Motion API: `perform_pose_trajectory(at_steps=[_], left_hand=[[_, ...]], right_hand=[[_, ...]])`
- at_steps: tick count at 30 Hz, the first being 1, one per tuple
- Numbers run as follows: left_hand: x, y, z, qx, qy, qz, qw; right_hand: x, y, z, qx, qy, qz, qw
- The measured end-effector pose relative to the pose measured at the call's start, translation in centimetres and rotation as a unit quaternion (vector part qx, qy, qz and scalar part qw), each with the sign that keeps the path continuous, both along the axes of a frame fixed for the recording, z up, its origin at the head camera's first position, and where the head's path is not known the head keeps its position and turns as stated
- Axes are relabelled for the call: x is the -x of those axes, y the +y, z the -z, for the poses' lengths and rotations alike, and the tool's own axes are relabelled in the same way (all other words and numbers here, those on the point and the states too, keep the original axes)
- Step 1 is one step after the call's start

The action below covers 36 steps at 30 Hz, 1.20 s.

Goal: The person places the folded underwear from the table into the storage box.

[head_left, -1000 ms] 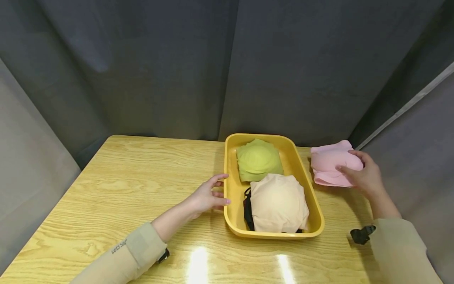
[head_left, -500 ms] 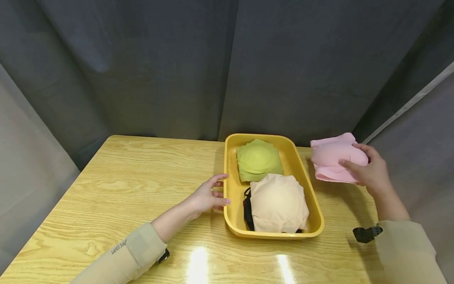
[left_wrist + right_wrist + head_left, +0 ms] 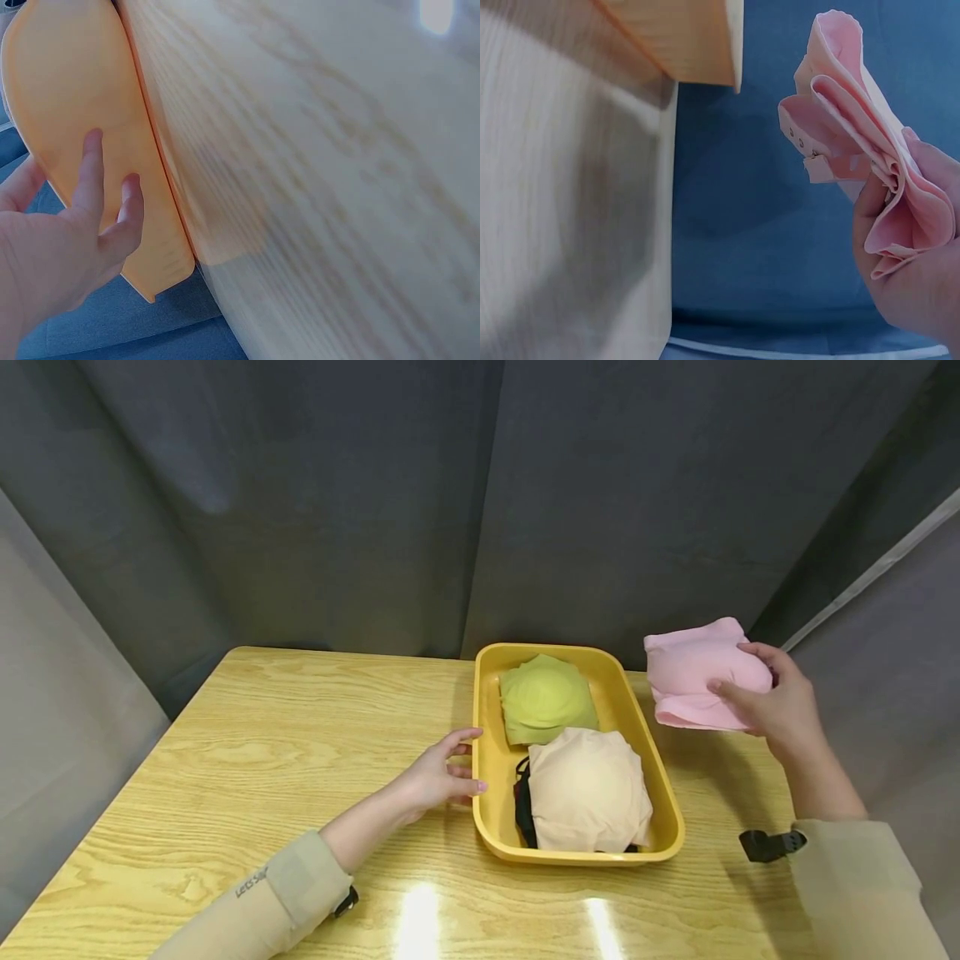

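Observation:
My right hand (image 3: 787, 706) grips a folded pink bra (image 3: 697, 672) above the table's back right, beside the yellow tray (image 3: 483, 827). The right wrist view shows the bra's folded layers (image 3: 855, 127) from the side, small hooks on one band, and fingers and thumb closed round its lower end. My left hand (image 3: 435, 777) touches the tray's left side, with fingertips at the rim. In the left wrist view its fingers (image 3: 91, 172) are spread loosely against the outer wall. Inside the tray lie a yellow-green folded bra (image 3: 547, 697) and a beige one (image 3: 588, 789).
Something black with a thin strap (image 3: 525, 802) shows from under the beige bra. The wooden table (image 3: 300, 735) ends at a dark curtain (image 3: 360, 510) behind. A grey curtain (image 3: 892, 693) hangs close to the right arm.
My right hand has lifted the pink bra off the table, then moved it slightly left toward the tray. The left hand has stayed at the tray's side.

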<state>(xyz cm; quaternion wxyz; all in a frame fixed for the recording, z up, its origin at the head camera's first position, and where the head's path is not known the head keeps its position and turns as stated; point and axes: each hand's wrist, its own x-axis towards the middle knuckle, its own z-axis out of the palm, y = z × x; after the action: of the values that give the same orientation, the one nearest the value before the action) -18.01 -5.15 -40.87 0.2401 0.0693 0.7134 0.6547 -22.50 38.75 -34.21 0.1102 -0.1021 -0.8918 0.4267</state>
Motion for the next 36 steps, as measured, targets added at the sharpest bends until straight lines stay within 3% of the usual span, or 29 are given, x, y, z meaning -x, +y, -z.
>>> perform_pose_trajectory(at_steps=[6,16,28,36], left_hand=[[0.0,0.1,-0.1,-0.006,-0.004,0.001,1.0000],[0.1,0.1,0.0,-0.012,-0.001,0.002,0.9999],[0.1,0.2,0.0,-0.013,0.000,0.004,0.9999],[0.1,0.2,-0.1,-0.015,0.000,0.005,0.9999]], right_hand=[[-0.2,-1.4,-0.9,-0.006,-0.009,0.004,1.000],[-0.1,-4.0,-1.8,0.017,0.027,-0.025,0.999],[0.5,-6.1,-1.5,0.027,0.081,-0.046,0.995],[1.0,-8.0,-1.2,0.042,0.090,-0.065,0.993]])
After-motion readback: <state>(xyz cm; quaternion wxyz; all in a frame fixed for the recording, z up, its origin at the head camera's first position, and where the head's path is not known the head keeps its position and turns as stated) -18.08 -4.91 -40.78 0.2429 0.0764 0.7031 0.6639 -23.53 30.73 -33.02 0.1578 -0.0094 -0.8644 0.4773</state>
